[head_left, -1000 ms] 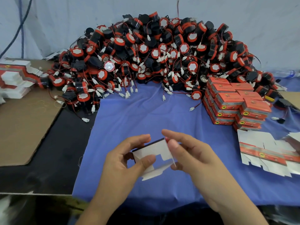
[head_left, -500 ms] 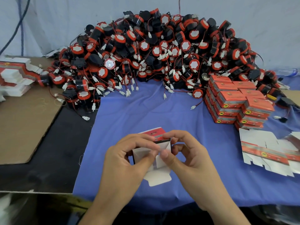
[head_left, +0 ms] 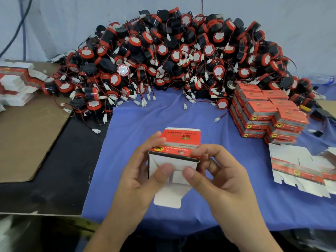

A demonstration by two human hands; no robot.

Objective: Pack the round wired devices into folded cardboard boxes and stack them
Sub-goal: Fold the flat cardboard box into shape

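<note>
Left hand (head_left: 143, 171) and right hand (head_left: 218, 171) both grip one partly folded cardboard box (head_left: 180, 140), held above the near middle of the blue cloth (head_left: 163, 113). Fingers of each hand curl round the box's sides. Both thumbs press on the white end flaps facing the camera, and one white tuck flap (head_left: 169, 199) hangs loose below them. The box's red upper panel carries print that reads upside down from this view. Large letters resembling "ST" can be made out, and the smaller lines are too blurred to read. A yellow oval badge with a dark animal figure sits at the left of the red side strip. Beyond the hands, a large pile of round wired devices (head_left: 181, 57) lies against the pale backdrop. They are black bodies with red rims and white faces, and their red wires with white connectors spill onto the cloth's far edge. To the right, closed red boxes (head_left: 263, 111) are stacked in rows, touching the pile and showing the same yellow badge. Nearer on the right lie flat unfolded box blanks (head_left: 300, 171), overlapping one another. At far left, a stack of flat blanks (head_left: 16, 82) rests on a brown cardboard sheet (head_left: 23, 135), which lies on a black table surface (head_left: 60, 171). A dark cable (head_left: 20, 28) hangs at upper left.
</note>
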